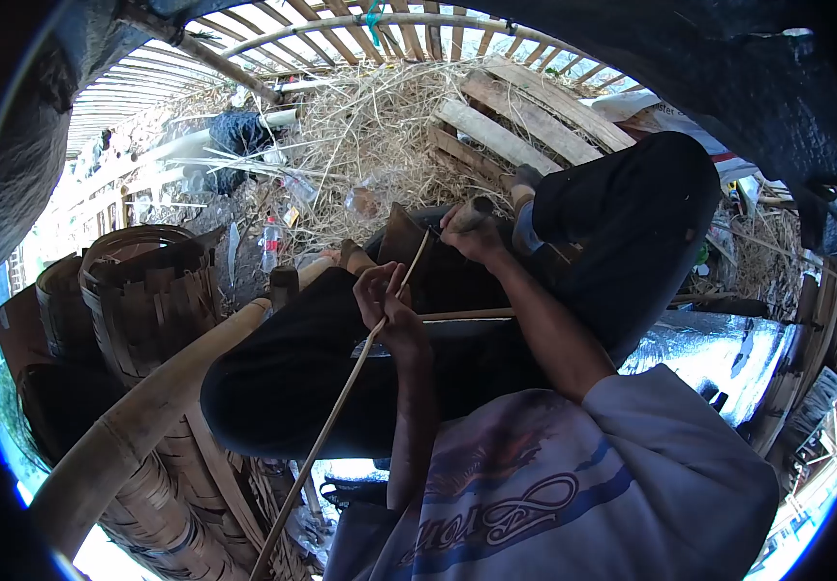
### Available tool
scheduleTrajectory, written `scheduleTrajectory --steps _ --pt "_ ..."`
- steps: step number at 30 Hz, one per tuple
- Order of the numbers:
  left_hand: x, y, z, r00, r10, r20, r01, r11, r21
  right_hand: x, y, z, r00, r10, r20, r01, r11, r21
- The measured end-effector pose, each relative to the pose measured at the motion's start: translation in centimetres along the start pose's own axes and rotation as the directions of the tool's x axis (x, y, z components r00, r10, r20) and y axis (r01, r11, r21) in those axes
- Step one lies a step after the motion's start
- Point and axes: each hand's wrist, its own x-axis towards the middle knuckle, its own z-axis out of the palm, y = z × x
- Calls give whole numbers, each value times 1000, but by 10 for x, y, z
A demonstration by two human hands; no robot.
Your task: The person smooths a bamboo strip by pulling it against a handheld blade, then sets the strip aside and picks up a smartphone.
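My left hand (pixel 387 302) is closed around a long, thin bamboo strip (pixel 336 407). The strip slants from the bottom of the view, past my lap, up to a tip near my other hand. My right hand (pixel 474 240) grips a thick wooden handle (pixel 472 213) whose rounded end points up and away. A broad brownish blade-like piece (pixel 402 235) sits just left of that hand, close to the strip's tip; whether it joins the handle I cannot tell. Another thin strip (pixel 467 315) lies across my lap behind the left hand.
A thick bamboo pole (pixel 147 416) slants along my left side. Woven bamboo baskets (pixel 152 300) stand beyond it. Straw (pixel 370 126) and wooden slats (pixel 525 121) cover the ground ahead, with a plastic bottle (pixel 271 242) nearby. A slatted bamboo fence (pixel 409 39) curves behind.
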Motion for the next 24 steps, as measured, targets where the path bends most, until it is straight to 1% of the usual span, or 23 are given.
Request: scheduleTrajectory --steps 1,2,3,4,5,6,8,9,13,14,15,16,17,18,19,21,22,24 --pt "2 -3 0 1000 2 10 -2 1000 -5 3 18 8 999 -23 -46 26 998 58" --pt "6 -8 -2 999 45 29 -45 999 8 7 26 9 995 -49 -91 59 992 115" --pt "6 -8 -2 995 86 45 -88 996 27 7 22 6 994 -52 -96 63 991 116" --pt "6 -7 -2 995 93 49 -94 995 24 8 18 2 997 -3 -71 8 998 62" --pt "7 -7 -2 997 68 28 -68 998 9 10 13 -1 998 46 -47 -45 999 5" --pt "6 -6 -1 999 41 10 -41 999 -6 10 13 0 998 41 -52 -41 999 7" --pt "5 -6 -2 999 50 13 -50 999 5 6 13 6 991 29 -127 -34 999 -36" --pt "2 -7 -1 999 53 10 -54 998 14 2 12 7 990 30 -138 -35 999 -38" --pt "-2 -5 -3 998 64 29 -63 998 -6 -4 7 14 989 62 -134 -78 990 -119" --pt "-1 -6 -5 996 79 46 -80 997 16 -3 6 15 990 73 -122 -90 986 -137" --pt "-1 -8 -6 994 95 61 -97 995 39 -1 5 15 989 63 -133 -82 986 -144" --pt "-1 -11 -9 993 99 65 -101 994 29 -1 5 17 992 51 -115 -66 988 -137" --pt "1 -15 -11 990 119 72 -124 990 65 0 5 19 995 37 -96 -50 991 -128" --pt "3 -11 -8 987 140 80 -148 984 101 -1 4 18 994 28 -103 -41 991 -130" --pt "1 -7 -5 986 146 82 -154 983 95 -3 3 18 995 41 -95 -53 990 -134" --pt "-2 1 1 1000 -12 -17 13 997 76 -4 2 21 995 48 -90 -60 989 -136" --pt "-1 1 2 1000 -7 -13 8 997 71 -1 6 22 996 39 -81 -51 988 -149" --pt "-1 -1 -1 999 -17 -40 23 989 149 2 16 26 997 29 -71 -40 986 -160"
